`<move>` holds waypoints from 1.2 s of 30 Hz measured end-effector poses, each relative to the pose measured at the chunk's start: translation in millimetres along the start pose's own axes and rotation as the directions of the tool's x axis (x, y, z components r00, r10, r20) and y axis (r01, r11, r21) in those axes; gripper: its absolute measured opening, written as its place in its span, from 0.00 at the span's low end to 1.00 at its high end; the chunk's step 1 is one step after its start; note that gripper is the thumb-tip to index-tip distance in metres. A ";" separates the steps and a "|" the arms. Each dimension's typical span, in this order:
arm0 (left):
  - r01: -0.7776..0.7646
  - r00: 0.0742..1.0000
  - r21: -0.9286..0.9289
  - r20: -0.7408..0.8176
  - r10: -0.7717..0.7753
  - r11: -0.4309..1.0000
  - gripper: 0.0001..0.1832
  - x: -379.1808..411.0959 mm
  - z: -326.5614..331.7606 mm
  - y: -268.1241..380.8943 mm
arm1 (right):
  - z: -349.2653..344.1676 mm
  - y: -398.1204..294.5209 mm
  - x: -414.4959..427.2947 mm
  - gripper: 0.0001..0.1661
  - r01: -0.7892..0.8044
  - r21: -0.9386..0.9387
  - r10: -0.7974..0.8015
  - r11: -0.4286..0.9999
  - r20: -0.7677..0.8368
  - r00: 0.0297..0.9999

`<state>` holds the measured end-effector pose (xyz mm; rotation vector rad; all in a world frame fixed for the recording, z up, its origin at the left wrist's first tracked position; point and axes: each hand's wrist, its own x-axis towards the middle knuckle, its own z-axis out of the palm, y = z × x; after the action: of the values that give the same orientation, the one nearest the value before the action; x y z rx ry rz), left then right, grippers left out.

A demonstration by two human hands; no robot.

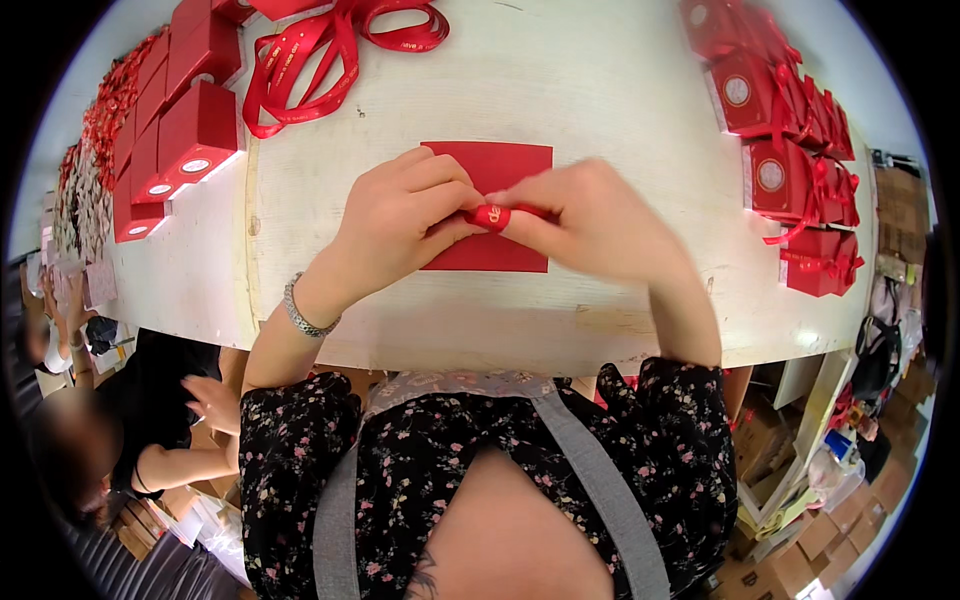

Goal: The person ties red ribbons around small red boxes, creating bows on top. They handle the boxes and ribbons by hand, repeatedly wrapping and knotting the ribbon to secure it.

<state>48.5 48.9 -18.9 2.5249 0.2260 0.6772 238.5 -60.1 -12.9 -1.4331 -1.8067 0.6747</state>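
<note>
A red box (510, 161) stands on the white table before me, its plain top facing up. Over the middle of that top, both my hands pinch a red satin ribbon (493, 217) printed with gold writing. My left hand (409, 206) grips it from the left between thumb and fingers. From the right, my right hand (589, 214) has thumb and forefinger on the same ribbon and is slightly blurred. The ribbon is bunched between my fingertips; whether it is knotted there is hidden.
Loose ribbon loops (304, 75) lie at the far left of the table (585, 90). Red boxes (199, 135) are stacked at left, and ribbon-tied red boxes (776, 176) at right. Beyond the left table edge, a person in black (176, 382) is close by; others are farther off.
</note>
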 end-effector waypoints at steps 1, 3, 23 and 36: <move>-0.020 0.999 0.013 0.032 0.020 1.000 0.12 1.6 -1.0 0.1 | -8.3 4.7 7.0 0.14 -0.004 0.126 0.001 0.992 0.025 1.000; -0.102 0.993 0.106 0.065 0.095 0.989 0.12 3.4 -2.4 2.1 | -34.6 2.2 37.1 0.15 -0.236 0.315 0.239 0.919 0.030 0.970; 0.206 0.978 -0.134 0.008 -0.207 0.969 0.17 9.9 5.7 8.1 | -33.9 -30.8 69.5 0.18 -0.235 0.522 0.364 0.820 -0.159 0.918; 0.118 0.989 -0.089 -0.077 -0.125 0.989 0.08 20.0 25.5 -8.1 | 27.7 -58.2 -33.7 0.10 -0.146 -0.226 0.029 0.963 -0.452 0.891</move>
<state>78.4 50.4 -33.5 2.3834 0.3699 0.7280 186.0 -106.0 7.9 -1.6860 -1.5045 0.1301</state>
